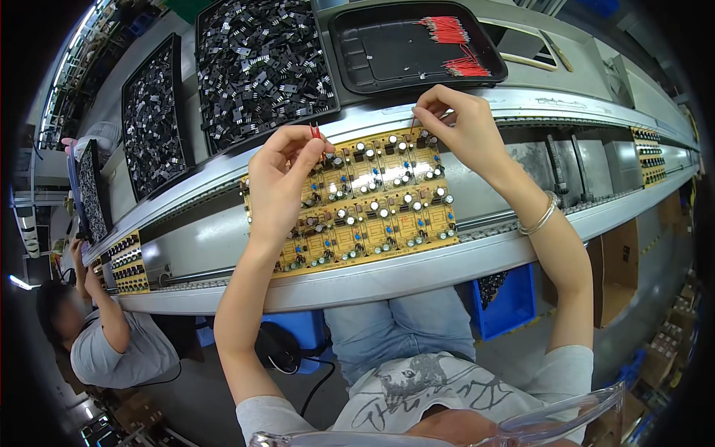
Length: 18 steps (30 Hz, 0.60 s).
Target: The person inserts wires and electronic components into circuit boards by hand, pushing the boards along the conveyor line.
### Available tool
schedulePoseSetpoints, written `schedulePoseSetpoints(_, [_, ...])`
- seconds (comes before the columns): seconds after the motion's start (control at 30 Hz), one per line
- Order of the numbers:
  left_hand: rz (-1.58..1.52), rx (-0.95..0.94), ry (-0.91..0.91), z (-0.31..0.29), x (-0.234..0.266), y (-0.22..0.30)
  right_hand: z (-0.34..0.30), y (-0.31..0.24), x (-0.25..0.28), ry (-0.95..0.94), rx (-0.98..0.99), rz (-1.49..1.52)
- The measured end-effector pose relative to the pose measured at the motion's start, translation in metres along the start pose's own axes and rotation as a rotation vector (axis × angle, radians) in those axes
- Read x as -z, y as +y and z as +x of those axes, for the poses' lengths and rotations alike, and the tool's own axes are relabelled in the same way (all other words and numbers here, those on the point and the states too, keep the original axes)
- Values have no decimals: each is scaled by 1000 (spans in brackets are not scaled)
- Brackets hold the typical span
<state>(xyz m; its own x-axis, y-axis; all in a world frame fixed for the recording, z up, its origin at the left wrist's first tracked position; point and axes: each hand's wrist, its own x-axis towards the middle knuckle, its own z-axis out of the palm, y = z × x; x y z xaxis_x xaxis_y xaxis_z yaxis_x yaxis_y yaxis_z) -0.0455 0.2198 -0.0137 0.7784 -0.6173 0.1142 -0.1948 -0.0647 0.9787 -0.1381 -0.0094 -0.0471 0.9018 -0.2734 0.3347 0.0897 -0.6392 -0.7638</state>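
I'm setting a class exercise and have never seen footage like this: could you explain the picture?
There is no robot: a head-worn fisheye camera looks down at two bare hands, so straight edges bend. The left hand holds red wires. The right hand pinches what looks like one thin wire at the far edge of a yellow circuit-board panel, which lies between metal rails. Beyond are a black tray with more red wires and a heap of black components.

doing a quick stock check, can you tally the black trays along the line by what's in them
Trays of small dark parts: 3
Tray with red wires: 1
Total: 4
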Motion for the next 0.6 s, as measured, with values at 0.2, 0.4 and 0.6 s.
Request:
schedulePoseSetpoints(0.2, [16,-1,-10,0,1,-3,1,0,-1,30,-35,14])
schedulePoseSetpoints(0.4, [12,-1,-26,0,1,-4,2,2,-1,45,-56,31])
schedulePoseSetpoints(0.6, [-15,-23,-41,0,1,-6,2,2,3,12,25,-25])
